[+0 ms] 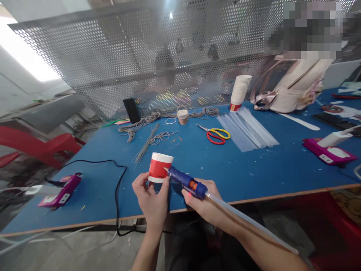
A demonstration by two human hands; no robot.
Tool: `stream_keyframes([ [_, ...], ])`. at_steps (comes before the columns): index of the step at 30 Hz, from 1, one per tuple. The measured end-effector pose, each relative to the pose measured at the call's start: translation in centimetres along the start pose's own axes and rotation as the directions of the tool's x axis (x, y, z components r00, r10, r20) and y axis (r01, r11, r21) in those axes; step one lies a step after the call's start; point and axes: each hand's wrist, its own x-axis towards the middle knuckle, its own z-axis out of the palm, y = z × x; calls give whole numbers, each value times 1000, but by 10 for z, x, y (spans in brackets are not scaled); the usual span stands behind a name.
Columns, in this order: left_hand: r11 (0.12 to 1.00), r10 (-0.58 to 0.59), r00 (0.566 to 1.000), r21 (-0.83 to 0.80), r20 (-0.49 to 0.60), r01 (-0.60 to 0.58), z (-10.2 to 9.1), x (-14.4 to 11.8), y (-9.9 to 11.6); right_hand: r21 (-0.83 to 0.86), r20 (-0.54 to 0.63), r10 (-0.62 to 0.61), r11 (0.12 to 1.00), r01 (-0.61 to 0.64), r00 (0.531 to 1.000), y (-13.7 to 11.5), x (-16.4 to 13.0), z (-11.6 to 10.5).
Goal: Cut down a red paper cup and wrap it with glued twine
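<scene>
My left hand (152, 197) grips a red and white paper cup (159, 165) from below, a little above the front part of the table. In my right hand (204, 205) is a blue glue gun (184, 181), its nozzle at the right side of the cup's red band. Whether the nozzle touches the cup, I cannot tell. A long clear glue stick (248, 218) sticks out of the gun's back end and runs along my right forearm. Behind the cup lie thin wires (146, 145) and a loop of grey cord (162, 138).
Scissors (216, 134), clear glue sticks (246, 130), stacked paper cups (239, 92) and a small basket (182, 116) stand or lie farther back. Purple power strips (60, 191) sit left and right. A black cable (120, 184) crosses the table. A backpack (293, 84) and perforated metal panel (126, 56) are behind.
</scene>
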Motion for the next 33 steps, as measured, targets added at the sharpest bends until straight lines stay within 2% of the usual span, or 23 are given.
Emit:
stream_keyframes([
  [3,977,166,984,126,65,-174,-4,2,-1,-12,4,-30,999,30,1000,-2,0,0],
  [7,884,351,928,281,126,-373,-13,9,-5,-43,-5,-57,997,57,998,1,0,-1],
  [9,780,474,859,361,191,-511,-17,13,-7,-51,-12,-64,997,63,998,3,1,-2],
  [12,582,622,711,414,329,-700,-22,19,-9,-66,-15,-88,994,87,996,4,1,-2],
  [16,430,678,571,380,463,-819,-26,25,-12,-76,8,-98,992,99,995,-1,5,-3],
  [18,350,705,496,361,506,-865,-29,27,-13,-73,14,-91,993,91,996,-4,6,-3],
  [20,283,727,439,353,527,-892,-32,31,-13,-70,19,-69,995,71,997,-4,5,-4],
  [22,247,736,416,360,535,-900,-34,34,-13,-70,22,-43,997,45,999,-3,3,-5],
  [27,220,738,408,379,537,-899,-37,38,-12,-72,36,-21,997,23,999,-1,1,-9],
  [33,159,761,343,354,551,-922,-34,37,-11,-75,36,-4,997,7,999,-10,7,-10],
])
